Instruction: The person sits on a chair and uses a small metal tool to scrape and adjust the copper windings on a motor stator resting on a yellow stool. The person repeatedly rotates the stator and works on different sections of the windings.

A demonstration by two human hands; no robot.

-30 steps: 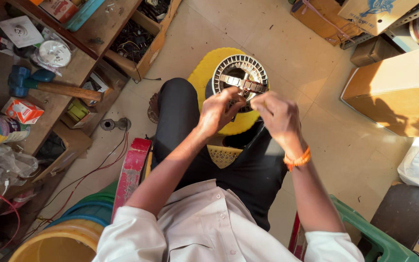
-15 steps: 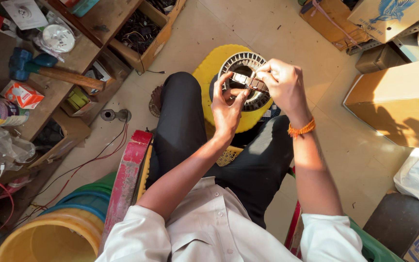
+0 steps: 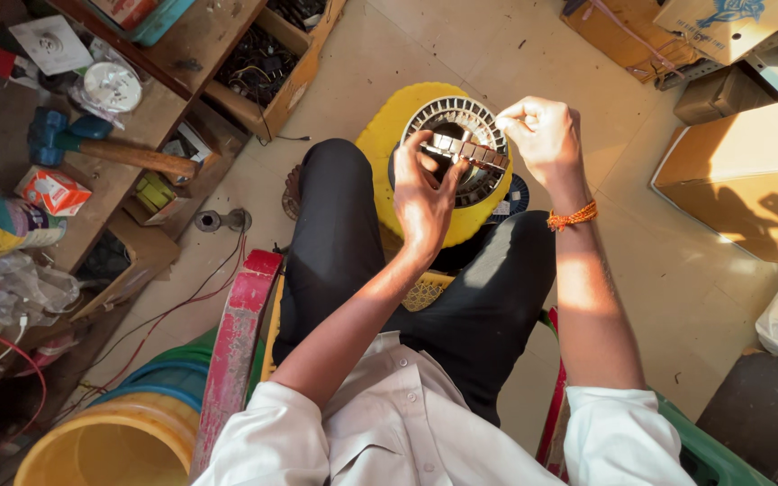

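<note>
both hands clamp a small metal strip (image 3: 472, 153): left hand (image 3: 425, 193) at its left end, right hand (image 3: 542, 139) pinching its right end, over a round slotted motor core (image 3: 447, 117) on a yellow stool (image 3: 389, 135).

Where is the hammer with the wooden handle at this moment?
In the head view, the hammer lies on the wooden shelf at the upper left, on the person's left side, between a round white disc and a small orange box.

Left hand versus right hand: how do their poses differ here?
The left hand shows its back, fingers curled round the near end of the small metal strip; the right hand pinches the strip's far end and wears an orange thread band. Both work above the round slotted metal core.
</note>
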